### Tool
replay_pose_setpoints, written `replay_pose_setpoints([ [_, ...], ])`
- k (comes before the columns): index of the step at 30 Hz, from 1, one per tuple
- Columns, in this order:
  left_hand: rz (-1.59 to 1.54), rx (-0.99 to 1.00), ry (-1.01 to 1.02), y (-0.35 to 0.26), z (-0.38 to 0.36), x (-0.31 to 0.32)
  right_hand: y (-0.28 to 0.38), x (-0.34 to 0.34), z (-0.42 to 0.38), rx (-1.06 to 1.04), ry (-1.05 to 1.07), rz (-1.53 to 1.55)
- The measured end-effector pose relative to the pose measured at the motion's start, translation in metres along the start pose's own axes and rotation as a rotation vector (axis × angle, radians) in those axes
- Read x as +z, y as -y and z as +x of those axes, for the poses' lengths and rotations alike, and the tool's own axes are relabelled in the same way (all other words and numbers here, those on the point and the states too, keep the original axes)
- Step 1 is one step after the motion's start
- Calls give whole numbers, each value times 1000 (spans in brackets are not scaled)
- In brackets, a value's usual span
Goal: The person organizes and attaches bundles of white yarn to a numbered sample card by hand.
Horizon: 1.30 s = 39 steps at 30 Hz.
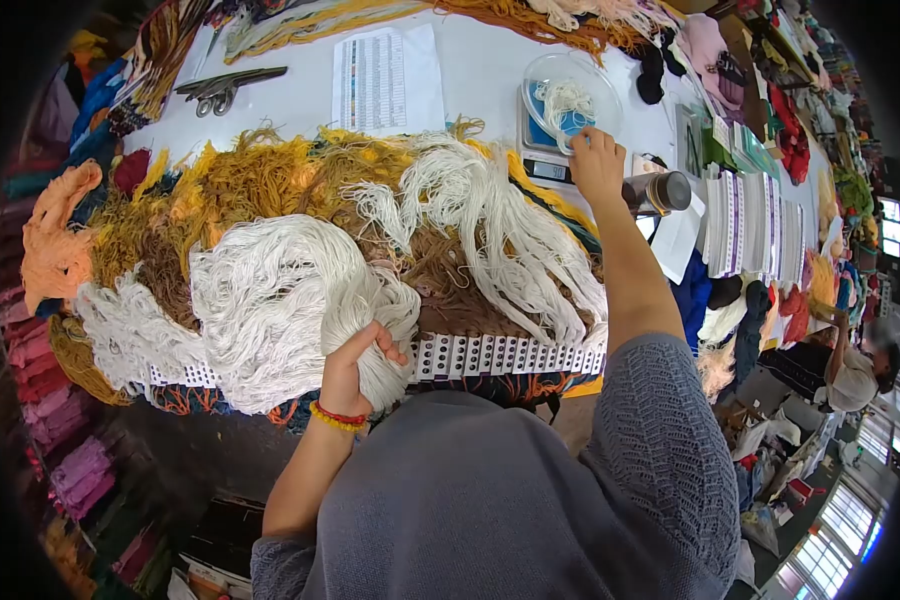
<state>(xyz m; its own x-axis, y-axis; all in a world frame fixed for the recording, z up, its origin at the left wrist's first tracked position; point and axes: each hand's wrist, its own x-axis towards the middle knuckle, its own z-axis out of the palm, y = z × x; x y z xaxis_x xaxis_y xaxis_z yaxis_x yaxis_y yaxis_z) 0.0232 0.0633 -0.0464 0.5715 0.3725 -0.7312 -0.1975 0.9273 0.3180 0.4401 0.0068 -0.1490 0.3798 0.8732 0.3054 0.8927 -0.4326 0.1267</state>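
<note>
My left hand [355, 368] is closed around part of a thick white yarn hank [270, 290] that lies over the front of the table. My right hand [598, 165] reaches to the near edge of a clear plastic bowl [613, 100]. Its fingers are pinched together at the end of the small bundle of white yarn [564, 102] in that bowl; the fingertips are partly hidden. Under the bowl is a digital scale [548, 170] with a blue top and a lit display. Another loose white hank [500, 230] is spread to the right of my left hand.
Mustard and brown yarn [260, 175] is heaped across the table. Shears [228, 90] and a printed sheet [385, 80] lie behind it. A dark-lidded flask [660, 192] and stacked punched cards [755, 225] stand at right. Farther right, another person [850, 375] is visible.
</note>
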Motion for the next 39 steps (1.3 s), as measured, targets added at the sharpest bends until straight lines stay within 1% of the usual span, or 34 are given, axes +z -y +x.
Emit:
replay_pose_setpoints([
  [2, 42, 29, 29, -1, -2, 0, 1, -10, 1, -26, -27, -15],
  [4, 47, 42, 45, -2, -4, 2, 5, -26, 0, 24, 39, 62],
  [5, 52, 48, 52, -3, -5, 2, 10, -34, -4, 23, 31, 57],
  [7, 49, 65, 78, -4, -5, 2, 32, -50, -16, 194, -40, 599],
  [9, 29, 64, 120, -6, -4, 0, 69, -92, -39, 280, 264, 656],
  [10, 25, 48, 142, -8, -7, 2, 94, -113, -55, 185, 404, 646],
  [11, 22, 33, 160, -11, -9, 5, 125, -152, -66, 63, 824, 627],
  [12, 10, 39, 163, -12, -10, 7, 148, -152, -103, -335, 790, 857],
  [13, 17, 39, 201, -13, -12, 10, 172, -179, -118, -547, 1073, 794],
  [14, 24, 39, 240, -15, -15, 13, 191, -215, -120, -597, 1213, 985],
  [15, 36, 45, 286, -16, -19, 15, 201, -224, -128, -567, 1207, 1076],
  [17, 47, 44, 329, -18, -36, 25, 211, -226, -130, -293, 1046, 1171],
  [18, 11, 15, 412, -17, -39, 22, 212, -228, -127, -79, 841, 1172],
  [19, 33, 30, 405, -16, -45, 22, 217, -222, -126, 102, 545, 1471],
  [20, 57, 43, 400, -16, -51, 21, 218, -229, -117, 394, 627, 1417],
  [21, 51, 48, 463, -14, -51, 14, 217, -244, -110, 603, 609, 1662],
  [23, 82, 63, 446, -10, -62, 13, 219, -258, -108, 656, 543, 1906],
  [24, 109, 81, 424, -9, -66, 12, 222, -257, -112, 595, 529, 1860],
  [26, 105, 80, 469, -5, -72, 9, 238, -277, -115, 551, 510, 1834],
  [27, 114, 85, 474, -4, -77, 10, 242, -268, -124, 438, 477, 1847],
  [28, 119, 81, 533, -2, -78, 6, 245, -267, -128, 381, 501, 1724],
  [29, 120, 81, 533, -1, -79, 3, 247, -266, -132, 326, 522, 1600],
  [30, 128, 79, 511, 1, -81, 3, 250, -262, -136, 272, 431, 1575],
  [31, 134, 77, 490, 2, -83, 3, 254, -265, -137, 272, 430, 1573],
  [33, 130, 68, 500, 3, -86, 3, 261, -274, -140, 238, 295, 1523],
  [34, 127, 58, 509, 3, -88, 2, 261, -277, -141, 239, 294, 1522],
  [36, 122, 47, 522, 3, -90, -1, 260, -281, -143, 245, 433, 1333],
  [37, 116, 36, 532, 4, -91, -2, 261, -280, -144, 246, 433, 1332],
  [39, 138, 45, 537, 3, -91, -4, 262, -274, -148, 197, 357, 1283],
])
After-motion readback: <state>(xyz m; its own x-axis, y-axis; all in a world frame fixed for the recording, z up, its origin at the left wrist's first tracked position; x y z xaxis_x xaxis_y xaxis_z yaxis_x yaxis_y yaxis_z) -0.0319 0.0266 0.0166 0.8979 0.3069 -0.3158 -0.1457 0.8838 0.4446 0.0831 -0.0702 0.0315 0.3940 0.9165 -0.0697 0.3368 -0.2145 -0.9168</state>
